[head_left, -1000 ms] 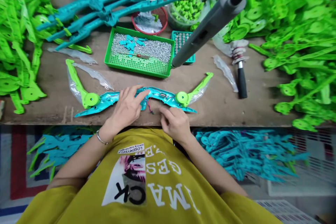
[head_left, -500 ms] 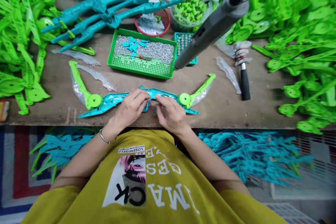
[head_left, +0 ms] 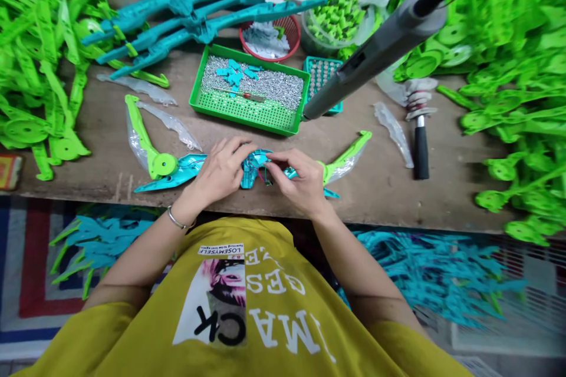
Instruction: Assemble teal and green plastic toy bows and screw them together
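A blue plastic toy bow shell (head_left: 249,177) lies across the bench in front of me, its hollow side up. A bright green limb with a round hub sits at its left end (head_left: 164,164), and another green limb (head_left: 347,156) is at the right. My left hand (head_left: 222,169) is curled over the shell left of its middle, fingertips holding it. Thumb and forefinger of my right hand (head_left: 303,179) are pinched together at the middle, by thin red and dark wires (head_left: 262,174). The fingers hide what exactly they pinch.
Behind the bow stands a green tray (head_left: 247,112) of screws, with a grey electric screwdriver (head_left: 375,59) hanging beside it. A black-handled tool (head_left: 421,150) lies to the right. Green parts are heaped left (head_left: 39,70) and right (head_left: 508,88); blue bow shells (head_left: 190,17) lie at the back.
The view has shifted slightly. My right hand has moved right from the bow's middle, showing more of the shell there. My left hand lies flatter over the shell.
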`<state>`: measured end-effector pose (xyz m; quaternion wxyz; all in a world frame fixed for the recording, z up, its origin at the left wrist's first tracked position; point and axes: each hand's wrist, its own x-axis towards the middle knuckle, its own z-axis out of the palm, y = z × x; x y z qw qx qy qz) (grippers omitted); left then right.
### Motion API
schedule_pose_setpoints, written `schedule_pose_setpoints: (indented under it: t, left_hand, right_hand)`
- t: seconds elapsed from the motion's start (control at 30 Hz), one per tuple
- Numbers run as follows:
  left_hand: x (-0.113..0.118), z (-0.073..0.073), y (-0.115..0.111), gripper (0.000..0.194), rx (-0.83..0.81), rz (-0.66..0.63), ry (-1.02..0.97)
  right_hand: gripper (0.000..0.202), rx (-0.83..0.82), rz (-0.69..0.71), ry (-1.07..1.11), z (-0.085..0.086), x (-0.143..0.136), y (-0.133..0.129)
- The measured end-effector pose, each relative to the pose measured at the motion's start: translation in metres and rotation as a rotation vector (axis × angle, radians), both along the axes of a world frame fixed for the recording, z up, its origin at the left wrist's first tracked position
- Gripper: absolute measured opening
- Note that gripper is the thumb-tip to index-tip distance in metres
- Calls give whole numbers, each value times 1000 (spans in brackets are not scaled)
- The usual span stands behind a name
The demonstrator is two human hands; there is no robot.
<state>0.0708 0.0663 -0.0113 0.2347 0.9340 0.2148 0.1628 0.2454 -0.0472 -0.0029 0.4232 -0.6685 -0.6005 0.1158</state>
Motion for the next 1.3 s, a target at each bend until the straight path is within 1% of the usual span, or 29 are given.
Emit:
schedule_pose_setpoints:
  t: [0.1,0.2,0.37,0.5,0.63,0.7,0.8,0.93,1.03,1.1,1.2,1.3]
  left_hand:
    - [4,-3,10,33,1,-95,25]
    - [6,-5,14,22,52,-121,24]
    - [5,-3,8,21,136,-49,20]
    - [0,-2,-5,21,125,-13,-15]
    - [-7,2,-19,16,87,31,-30]
    - [-8,3,-25,22,84,66,-33]
    - [-4,1,-30,30,131,121,-86]
    - [10,-7,-30,27,211,112,-130]
    - [20,-9,-29,20,236,107,-96]
    - [24,-9,-28,18,228,116,-96]
    - [28,-10,-29,15,162,163,-141]
    - [31,-13,-29,13,98,216,-193]
  right_hand:
    - [11,0,-24,27,0,-1,-1]
    - [12,3,-35,71,2,-2,-2]
    - [12,-56,-52,134,1,1,-2]
    - [12,-132,-45,130,-2,4,2]
    - [13,-198,-29,130,-2,6,10]
    - [14,-264,-23,121,-1,6,14]
    - [17,-380,-10,132,4,6,21]
    - [19,-481,34,187,9,9,29]
    - [21,-488,48,251,8,16,31]
    - [24,-472,3,349,6,22,29]
    - [30,-434,-88,501,5,26,23]
    - [34,-394,-123,561,7,23,16]
